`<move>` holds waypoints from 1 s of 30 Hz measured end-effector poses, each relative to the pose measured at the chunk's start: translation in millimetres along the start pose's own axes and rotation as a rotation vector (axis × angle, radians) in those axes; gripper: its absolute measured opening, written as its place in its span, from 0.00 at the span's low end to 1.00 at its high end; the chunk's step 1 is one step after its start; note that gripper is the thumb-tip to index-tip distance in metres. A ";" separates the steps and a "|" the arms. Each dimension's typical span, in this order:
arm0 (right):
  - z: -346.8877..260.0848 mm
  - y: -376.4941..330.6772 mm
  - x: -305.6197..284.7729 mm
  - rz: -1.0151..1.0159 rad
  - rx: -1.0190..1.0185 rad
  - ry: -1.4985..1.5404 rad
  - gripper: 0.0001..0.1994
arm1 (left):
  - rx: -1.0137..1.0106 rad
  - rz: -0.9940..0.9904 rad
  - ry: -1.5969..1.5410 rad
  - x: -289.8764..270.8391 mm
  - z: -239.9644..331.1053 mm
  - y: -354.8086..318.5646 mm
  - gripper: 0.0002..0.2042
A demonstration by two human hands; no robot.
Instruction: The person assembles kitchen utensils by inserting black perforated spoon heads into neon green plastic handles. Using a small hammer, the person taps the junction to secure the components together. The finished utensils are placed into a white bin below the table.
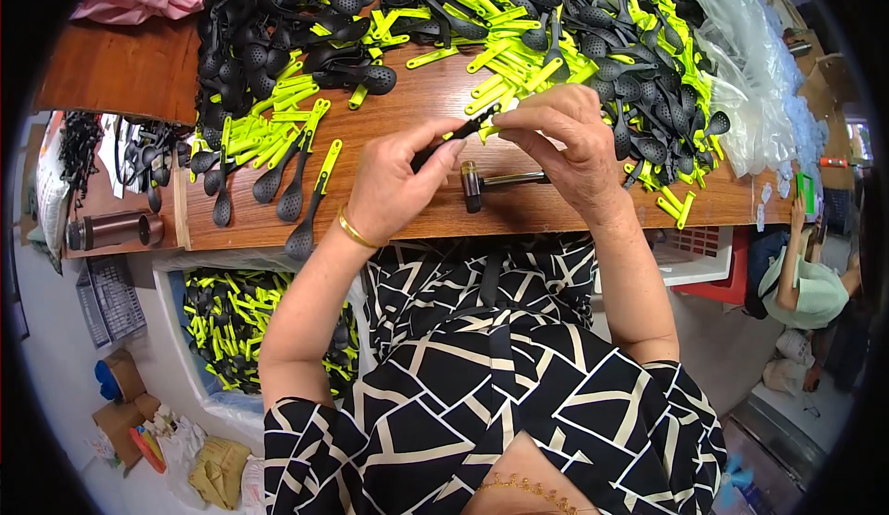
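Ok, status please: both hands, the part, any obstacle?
Left hand gripping black spoon stem. Right hand pinching green handle onto it. Hammer lying underneath.

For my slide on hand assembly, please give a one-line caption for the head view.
Left hand and right hand join a black spoon piece to a yellow-green handle above a small hammer.

Bright even light, soft shadows, sharp centre, fisheye bending, black vignette corners

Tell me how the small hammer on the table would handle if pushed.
The hammer lies flat on the table, so it probably won't tip. Its round head may let it roll or pivot. Its metal-looking shaft suggests it is stiff and head-heavy.
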State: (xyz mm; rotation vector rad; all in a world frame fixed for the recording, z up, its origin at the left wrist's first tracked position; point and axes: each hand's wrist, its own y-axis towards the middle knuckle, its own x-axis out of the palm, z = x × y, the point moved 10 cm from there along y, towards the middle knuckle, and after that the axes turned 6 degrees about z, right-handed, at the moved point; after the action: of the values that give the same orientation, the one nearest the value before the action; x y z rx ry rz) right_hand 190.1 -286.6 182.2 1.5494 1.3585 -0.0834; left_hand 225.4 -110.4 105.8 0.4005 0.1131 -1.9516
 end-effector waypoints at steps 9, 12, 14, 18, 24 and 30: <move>-18.8 8.8 9.1 -0.142 -0.091 -0.037 0.10 | 0.246 0.147 0.172 -9.6 23.2 -23.5 0.13; -21.6 13.1 7.8 -0.158 -0.092 -0.002 0.10 | 0.148 0.149 0.154 -11.9 15.7 -25.0 0.13; -22.5 14.9 7.4 -0.160 -0.094 0.007 0.09 | 0.071 0.157 0.131 -15.1 3.9 -25.9 0.13; -21.2 11.2 13.5 -0.179 -0.101 -0.017 0.09 | 0.087 0.121 0.071 -10.4 13.5 -31.0 0.14; -33.1 9.6 26.7 -0.234 -0.120 -0.117 0.12 | 0.226 0.139 0.208 -12.8 21.6 -44.8 0.13; -50.5 -15.1 57.2 -0.277 -0.370 -0.132 0.11 | -0.138 -0.069 -0.080 -3.1 -16.9 -82.1 0.17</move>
State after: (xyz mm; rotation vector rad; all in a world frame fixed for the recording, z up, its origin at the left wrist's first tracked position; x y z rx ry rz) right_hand 172.0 -214.1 160.7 1.0279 1.3863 -0.0967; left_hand 155.8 -69.8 82.4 0.2299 0.2115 -2.0116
